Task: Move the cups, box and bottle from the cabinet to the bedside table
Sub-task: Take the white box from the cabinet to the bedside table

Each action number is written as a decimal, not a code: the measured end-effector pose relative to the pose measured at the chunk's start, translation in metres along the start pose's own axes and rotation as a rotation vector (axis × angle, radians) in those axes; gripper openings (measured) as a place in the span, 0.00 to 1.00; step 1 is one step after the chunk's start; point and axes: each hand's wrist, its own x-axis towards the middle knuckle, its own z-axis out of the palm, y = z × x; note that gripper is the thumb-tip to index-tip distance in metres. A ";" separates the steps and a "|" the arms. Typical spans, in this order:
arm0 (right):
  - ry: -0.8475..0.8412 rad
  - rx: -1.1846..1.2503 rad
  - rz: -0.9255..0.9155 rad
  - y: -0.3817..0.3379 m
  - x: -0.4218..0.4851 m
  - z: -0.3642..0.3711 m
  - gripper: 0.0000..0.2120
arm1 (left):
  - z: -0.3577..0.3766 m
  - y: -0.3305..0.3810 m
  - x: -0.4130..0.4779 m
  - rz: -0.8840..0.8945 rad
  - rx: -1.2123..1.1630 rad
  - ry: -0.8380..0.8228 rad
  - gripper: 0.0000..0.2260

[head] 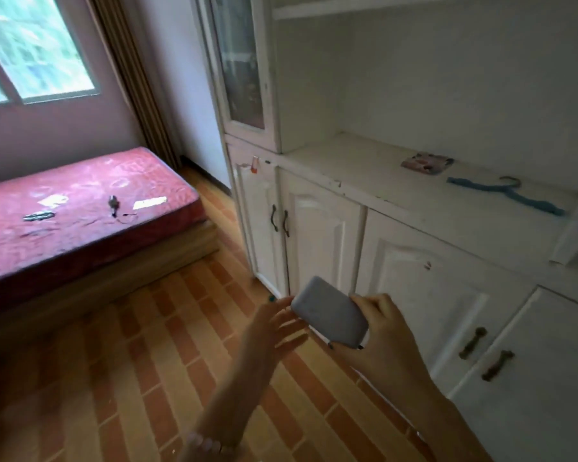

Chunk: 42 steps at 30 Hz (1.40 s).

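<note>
A pale grey box (327, 315) with rounded corners is held tilted in front of the white cabinet (317, 228), low over the floor. My right hand (384, 335) grips its right end, fingers curled under it. The straight fingers of my left hand (277, 321) touch the box's left end from below. No cups, bottle or bedside table are in view. The cabinet's open shelf (381, 181) carries only small items.
A flat pinkish square item (427, 162) and a blue clothes hanger (508, 195) lie on the shelf. A bed with a red mattress (80, 211) stands at left under a window, small objects on it. Orange tiled floor (147, 361) lies between bed and cabinet.
</note>
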 end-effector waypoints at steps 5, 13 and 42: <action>-0.089 0.087 -0.080 -0.049 0.010 0.030 0.38 | -0.047 0.024 -0.019 0.054 -0.083 0.119 0.13; -0.215 0.044 -0.246 -0.132 0.031 0.110 0.37 | -0.152 0.060 -0.037 0.164 -0.115 0.256 0.15; -0.752 0.321 -0.914 -0.528 0.044 0.487 0.36 | -0.591 0.203 -0.109 0.256 -0.088 1.092 0.18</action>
